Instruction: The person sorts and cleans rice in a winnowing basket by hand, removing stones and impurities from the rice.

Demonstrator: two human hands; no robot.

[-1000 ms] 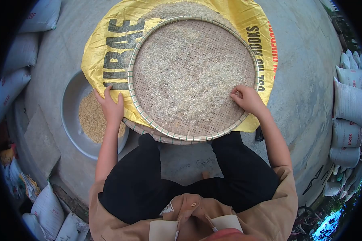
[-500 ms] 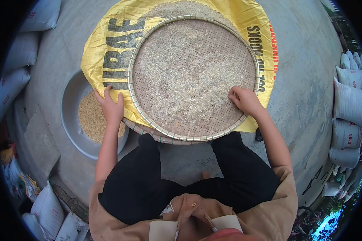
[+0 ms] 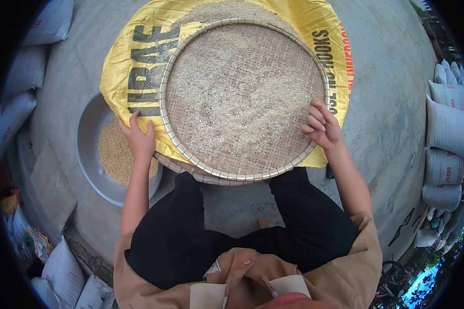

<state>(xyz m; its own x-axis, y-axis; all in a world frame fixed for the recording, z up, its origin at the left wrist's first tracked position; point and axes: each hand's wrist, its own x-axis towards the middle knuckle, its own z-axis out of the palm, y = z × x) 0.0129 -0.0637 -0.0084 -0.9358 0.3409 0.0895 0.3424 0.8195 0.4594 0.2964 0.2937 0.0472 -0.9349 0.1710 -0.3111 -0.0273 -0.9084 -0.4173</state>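
A round woven bamboo winnowing tray [image 3: 294,154] lies in front of my knees, strewn with pale rice grains [image 3: 247,108]. Beneath it are a yellow printed sack [image 3: 118,77] and the edge of a second woven tray [image 3: 206,178]. My left hand [image 3: 141,138] rests with fingers spread at the sack's lower left edge, beside the metal basin [image 3: 87,157]. Over the right rim of the tray, my right hand [image 3: 323,126] is turned palm up with curled fingers, thumb and forefinger pinched together. Whatever is between them is too small to make out.
Golden grain [image 3: 117,154] fills part of the basin at left. More pale grain [image 3: 232,10] lies on the sack behind the tray. White sacks [image 3: 446,121] are stacked along the right side, and others [image 3: 62,270] stand at left on the concrete floor [image 3: 386,103].
My right hand has lifted from the grains, moved right to the tray's rim and turned palm up. The left hand stays at the sack's edge.
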